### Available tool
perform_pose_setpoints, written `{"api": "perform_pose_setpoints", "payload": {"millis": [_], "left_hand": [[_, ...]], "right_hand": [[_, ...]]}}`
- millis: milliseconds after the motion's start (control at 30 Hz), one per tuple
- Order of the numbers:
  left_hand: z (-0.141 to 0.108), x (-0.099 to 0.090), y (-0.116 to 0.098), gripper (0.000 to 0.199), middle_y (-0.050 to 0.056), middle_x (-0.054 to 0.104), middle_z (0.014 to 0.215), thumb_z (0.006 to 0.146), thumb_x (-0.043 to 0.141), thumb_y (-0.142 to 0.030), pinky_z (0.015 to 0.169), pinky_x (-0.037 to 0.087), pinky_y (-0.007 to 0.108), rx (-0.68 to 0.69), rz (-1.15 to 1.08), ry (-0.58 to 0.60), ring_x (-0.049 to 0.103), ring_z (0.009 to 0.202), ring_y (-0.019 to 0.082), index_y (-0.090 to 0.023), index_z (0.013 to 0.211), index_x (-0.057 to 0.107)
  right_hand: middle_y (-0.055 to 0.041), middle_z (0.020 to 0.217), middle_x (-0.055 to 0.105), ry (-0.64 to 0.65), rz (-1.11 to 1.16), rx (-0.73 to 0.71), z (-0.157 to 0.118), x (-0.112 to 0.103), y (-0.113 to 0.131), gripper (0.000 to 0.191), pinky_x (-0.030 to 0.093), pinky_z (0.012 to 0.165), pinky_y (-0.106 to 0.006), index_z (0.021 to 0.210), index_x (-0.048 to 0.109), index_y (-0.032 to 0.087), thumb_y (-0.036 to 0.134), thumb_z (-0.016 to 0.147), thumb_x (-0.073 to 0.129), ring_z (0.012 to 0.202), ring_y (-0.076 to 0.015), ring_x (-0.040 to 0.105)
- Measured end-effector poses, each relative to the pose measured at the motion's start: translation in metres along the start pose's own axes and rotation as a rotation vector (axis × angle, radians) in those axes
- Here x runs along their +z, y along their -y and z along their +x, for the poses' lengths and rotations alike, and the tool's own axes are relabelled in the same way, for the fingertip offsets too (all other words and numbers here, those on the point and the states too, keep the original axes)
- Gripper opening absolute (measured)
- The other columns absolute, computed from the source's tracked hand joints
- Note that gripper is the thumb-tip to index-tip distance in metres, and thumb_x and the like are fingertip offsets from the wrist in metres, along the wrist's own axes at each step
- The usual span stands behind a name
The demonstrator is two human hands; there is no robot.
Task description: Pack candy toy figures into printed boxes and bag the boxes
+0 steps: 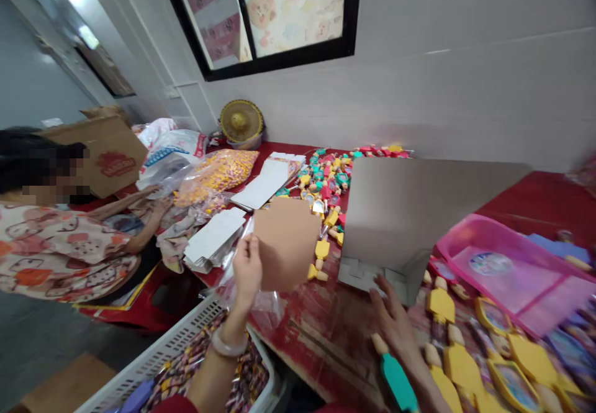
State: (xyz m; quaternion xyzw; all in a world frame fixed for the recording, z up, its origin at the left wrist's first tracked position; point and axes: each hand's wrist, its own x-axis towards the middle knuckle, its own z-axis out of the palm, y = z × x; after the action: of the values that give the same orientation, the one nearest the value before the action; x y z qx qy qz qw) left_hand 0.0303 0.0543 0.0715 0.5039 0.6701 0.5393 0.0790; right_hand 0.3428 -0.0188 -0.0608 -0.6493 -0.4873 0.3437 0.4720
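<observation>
My left hand (248,269) is closed on the left edge of a flat brown cardboard sheet (287,245), thumb on the near face. The sheet stands tilted above the red table. To the right, my right hand (395,321) has its fingers apart at the lower front of an open grey cardboard box (395,214); whether the fingertips touch it I cannot tell. The box has its tall panel raised and folded flaps at the bottom. Beside my right forearm lies a green paddle-shaped piece (398,381) with a tan end.
Yellow paddle-shaped pieces (460,363) and a pink plastic tray (507,276) lie at the right. A white basket (153,363) of small wrapped items stands below my left arm. Folded white cartons (215,236) lie at left, near a seated co-worker (69,251).
</observation>
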Motion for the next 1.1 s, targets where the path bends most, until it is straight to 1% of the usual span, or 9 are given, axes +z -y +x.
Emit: {"api": "perform_pose_setpoints", "payload": {"millis": [67,167,367,500,667,767,833,1000,1100], "left_hand": [[-0.060,0.033,-0.023,0.036,0.007,0.071,0.100,0.096,0.046,-0.054,0.089,0.053,0.033,-0.088,-0.167,0.175,0.067,0.098,0.022,-0.023,0.102,0.063],[-0.117,0.071,-0.051,0.048,0.011,0.068,0.121,0.085,0.067,-0.056,0.097,0.052,0.034,-0.229,-0.386,0.410,0.065,0.113,0.024,-0.024,0.119,0.057],[-0.128,0.100,-0.068,0.048,0.010,0.074,0.104,0.081,0.069,-0.062,0.087,0.056,0.036,-0.504,-0.775,0.943,0.071,0.095,0.025,-0.018,0.101,0.065],[-0.131,0.104,-0.064,0.059,0.009,0.073,0.083,0.086,0.055,-0.073,0.080,0.056,0.036,-0.463,-0.625,0.939,0.070,0.085,0.026,-0.016,0.085,0.069],[-0.142,0.101,-0.065,0.055,0.010,0.074,0.116,0.084,0.063,-0.066,0.097,0.053,0.036,-0.296,-0.506,1.029,0.067,0.112,0.028,-0.020,0.112,0.073],[-0.152,0.098,-0.063,0.061,0.013,0.075,0.110,0.091,0.049,-0.069,0.092,0.055,0.040,-0.294,-0.448,1.121,0.069,0.104,0.030,-0.016,0.111,0.073],[-0.152,0.096,-0.061,0.064,0.016,0.073,0.118,0.093,0.044,-0.068,0.101,0.051,0.045,-0.218,-0.375,1.106,0.064,0.116,0.033,-0.014,0.114,0.071],[-0.116,0.088,-0.066,0.082,0.019,0.049,0.151,0.073,0.076,-0.054,0.123,0.021,0.058,0.142,-0.048,0.692,0.027,0.151,0.038,-0.016,0.141,0.050],[-0.100,0.090,-0.070,0.066,0.016,0.068,0.121,0.068,0.080,-0.048,0.106,0.046,0.053,0.047,-0.077,0.934,0.060,0.122,0.037,-0.016,0.123,0.060]], "right_hand": [[-0.0090,0.144,0.058,0.036,0.299,0.074,-0.013,0.011,0.045,0.076,0.038,0.115,-0.046,0.151,0.042,0.025,0.069,0.091,0.052,0.137,-0.0267,0.049],[-0.0078,0.135,0.065,-0.074,0.569,0.180,-0.018,0.014,0.089,0.078,0.041,0.114,-0.044,0.141,0.054,0.024,0.074,0.082,0.064,0.138,-0.0283,0.049],[-0.0125,0.110,0.075,0.183,0.895,0.325,-0.014,-0.014,0.102,0.073,0.056,0.096,-0.048,0.125,0.066,0.018,0.069,0.074,0.077,0.117,-0.0347,0.067],[-0.0139,0.110,0.076,0.129,0.893,0.319,-0.010,-0.019,0.096,0.073,0.059,0.090,-0.045,0.125,0.065,0.018,0.065,0.071,0.083,0.112,-0.0349,0.069],[-0.0127,0.110,0.075,-0.052,0.837,0.322,0.001,-0.020,0.079,0.063,0.059,0.084,-0.039,0.116,0.064,0.018,0.063,0.075,0.079,0.103,-0.0313,0.071],[-0.0106,0.112,0.074,-0.092,0.741,0.303,0.008,-0.027,0.070,0.058,0.057,0.080,-0.036,0.115,0.063,0.020,0.064,0.079,0.074,0.097,-0.0275,0.071],[-0.0090,0.109,0.074,-0.052,0.581,0.240,0.010,-0.038,0.069,0.055,0.056,0.076,-0.034,0.115,0.062,0.021,0.064,0.083,0.069,0.092,-0.0260,0.070],[-0.0047,0.085,0.071,0.223,-0.199,0.005,0.010,-0.070,0.078,0.031,0.048,0.071,-0.033,0.095,0.068,0.021,0.049,0.081,0.071,0.081,-0.0250,0.064],[-0.0064,0.098,0.072,0.318,-0.276,-0.131,0.013,-0.082,0.077,0.034,0.050,0.080,-0.035,0.105,0.070,0.022,0.050,0.087,0.065,0.090,-0.0257,0.065]]}}
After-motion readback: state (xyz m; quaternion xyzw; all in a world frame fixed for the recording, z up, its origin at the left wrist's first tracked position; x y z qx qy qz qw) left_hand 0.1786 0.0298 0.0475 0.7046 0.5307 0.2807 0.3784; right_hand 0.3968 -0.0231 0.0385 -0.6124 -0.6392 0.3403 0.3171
